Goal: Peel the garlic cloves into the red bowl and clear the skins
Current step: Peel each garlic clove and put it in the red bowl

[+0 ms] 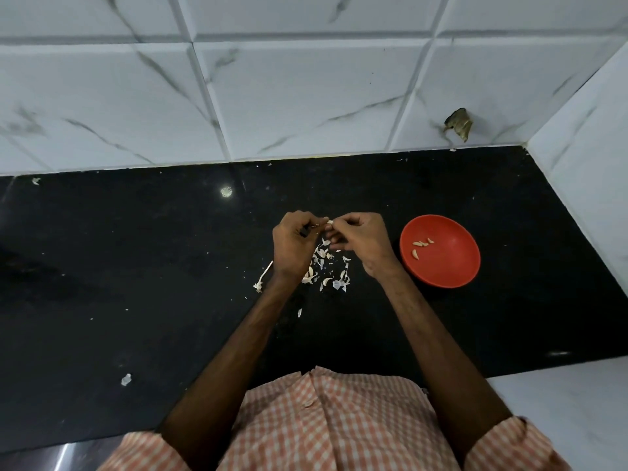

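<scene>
Over a glossy black stone countertop (136,266), a person's two bare hands meet fingertip to fingertip. The left hand (295,244) and the right hand (361,240) both have their fingers curled in, and each pinches one end of a small pale garlic clove (329,221) held up off the surface between them. Something dark shows inside the left hand's grip, too small to make out.

Directly below the hands lies a loose scatter of white papery garlic skins (328,270). Just to its left a thin pale garlic stem (263,277) rests on the stone. A single stray skin scrap (126,379) sits well apart, near the front left.

To the right of the right hand stands a round red plastic bowl (453,268), near the wrist but not touching it. Inside (on its left half) lie a few peeled cream-coloured cloves (421,245).

Behind the counter rises a white marble-veined tile wall (306,96). An orange-and-white checked shirt (339,423) fills the bottom edge.
</scene>
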